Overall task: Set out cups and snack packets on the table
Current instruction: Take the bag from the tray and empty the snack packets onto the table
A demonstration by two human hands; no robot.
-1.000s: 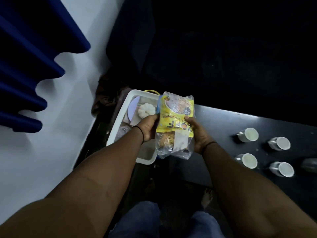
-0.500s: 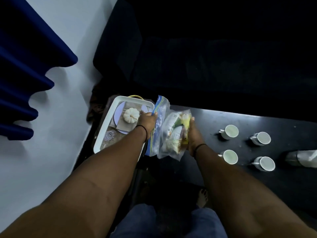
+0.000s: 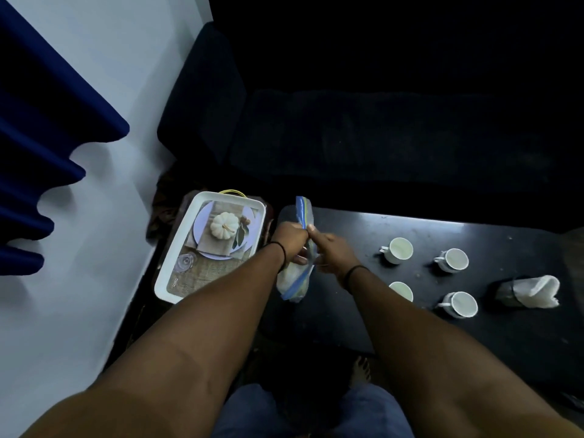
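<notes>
Head camera, looking steeply down

It faces forward and down, close above the black table (image 3: 363, 314), with the white tray (image 3: 177, 267) off that table's left end.

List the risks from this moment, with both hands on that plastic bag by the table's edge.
1. Both hands, left and right, grip the plastic bag in the air past the table edge; if it opens suddenly, its contents may fall to the floor.
2. The nearest cup sits right beside the right forearm; a sideways sweep could knock it over.
</notes>
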